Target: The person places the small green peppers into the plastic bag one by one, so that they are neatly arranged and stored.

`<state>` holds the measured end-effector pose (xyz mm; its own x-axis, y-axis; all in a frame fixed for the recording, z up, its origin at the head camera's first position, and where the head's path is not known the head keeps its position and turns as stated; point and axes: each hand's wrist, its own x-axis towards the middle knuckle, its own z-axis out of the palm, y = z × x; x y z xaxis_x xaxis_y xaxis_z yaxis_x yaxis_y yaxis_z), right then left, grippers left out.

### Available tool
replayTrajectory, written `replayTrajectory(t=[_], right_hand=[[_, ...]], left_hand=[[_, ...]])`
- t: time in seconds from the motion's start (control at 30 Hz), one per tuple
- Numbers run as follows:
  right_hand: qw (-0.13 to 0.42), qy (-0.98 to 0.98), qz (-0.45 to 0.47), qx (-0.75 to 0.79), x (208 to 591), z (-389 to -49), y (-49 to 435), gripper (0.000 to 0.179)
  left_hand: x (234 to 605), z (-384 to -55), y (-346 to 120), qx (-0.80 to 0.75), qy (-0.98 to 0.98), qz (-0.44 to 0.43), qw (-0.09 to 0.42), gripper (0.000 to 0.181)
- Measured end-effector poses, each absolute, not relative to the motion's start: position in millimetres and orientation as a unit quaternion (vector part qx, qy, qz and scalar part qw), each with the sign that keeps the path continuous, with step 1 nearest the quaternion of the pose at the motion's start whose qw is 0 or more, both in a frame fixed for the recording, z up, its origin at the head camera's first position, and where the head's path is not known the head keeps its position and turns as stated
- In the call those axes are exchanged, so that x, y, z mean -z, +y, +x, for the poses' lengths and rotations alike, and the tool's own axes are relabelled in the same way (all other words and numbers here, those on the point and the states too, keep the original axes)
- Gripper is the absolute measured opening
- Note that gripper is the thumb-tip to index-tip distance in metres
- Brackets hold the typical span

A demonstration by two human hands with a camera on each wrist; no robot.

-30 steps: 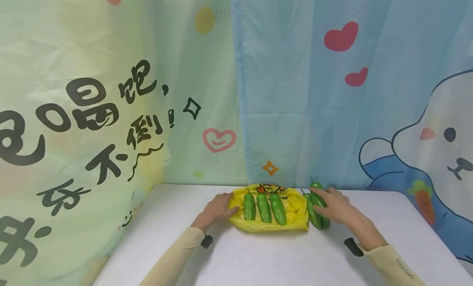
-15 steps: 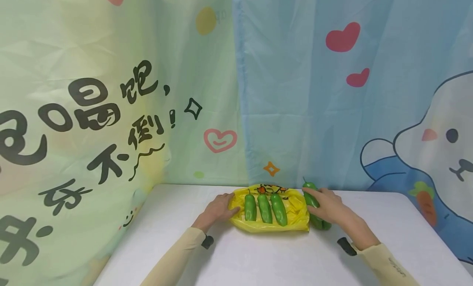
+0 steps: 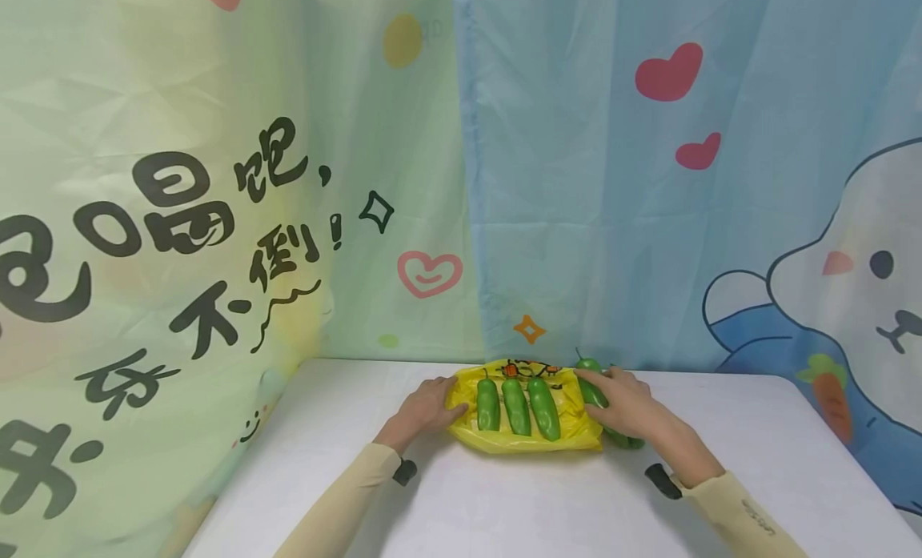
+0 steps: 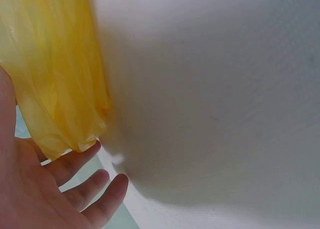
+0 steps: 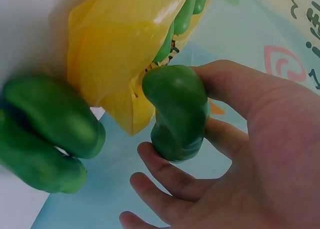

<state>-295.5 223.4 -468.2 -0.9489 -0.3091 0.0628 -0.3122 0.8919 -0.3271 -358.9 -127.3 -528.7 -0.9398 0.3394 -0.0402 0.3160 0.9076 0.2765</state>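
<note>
In the head view a yellow plastic bag [image 3: 576,430] lies spread with its mouth open, holding three green peppers [image 3: 515,407] side by side. My left hand [image 3: 430,406] grips the bag's left edge, the bag [image 4: 60,79] passing between thumb and fingers in the left wrist view. Between thumb and fingertips my right hand [image 3: 625,402] pinches another green pepper [image 5: 177,106], tilted at the bag's right edge. Two more green peppers [image 5: 55,114] lie together on the table beside the bag, mostly hidden behind the right hand in the head view.
A white table [image 3: 533,510] carries everything. Behind it hangs a printed curtain [image 3: 547,262], right up against the table's far edge. Dark wrist devices [image 3: 663,481] sit under both cuffs.
The right hand, pinching the pepper, has moved left from above the two loose peppers to the bag's right edge. The left hand and the bagged peppers have stayed put.
</note>
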Motion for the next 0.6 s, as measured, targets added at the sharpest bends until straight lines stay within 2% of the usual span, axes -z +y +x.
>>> replayTrajectory(t=[0.33, 0.6], right_hand=[[0.028, -0.971, 0.183, -0.153, 472, -296, 210, 0.059], [0.02, -0.973, 0.18, -0.141, 478, -296, 203, 0.059]], left_hand=[[528, -357, -128, -0.137, 0.976, 0.166, 0.043, 0.067], [528, -356, -128, -0.138, 0.976, 0.163, 0.044, 0.067]])
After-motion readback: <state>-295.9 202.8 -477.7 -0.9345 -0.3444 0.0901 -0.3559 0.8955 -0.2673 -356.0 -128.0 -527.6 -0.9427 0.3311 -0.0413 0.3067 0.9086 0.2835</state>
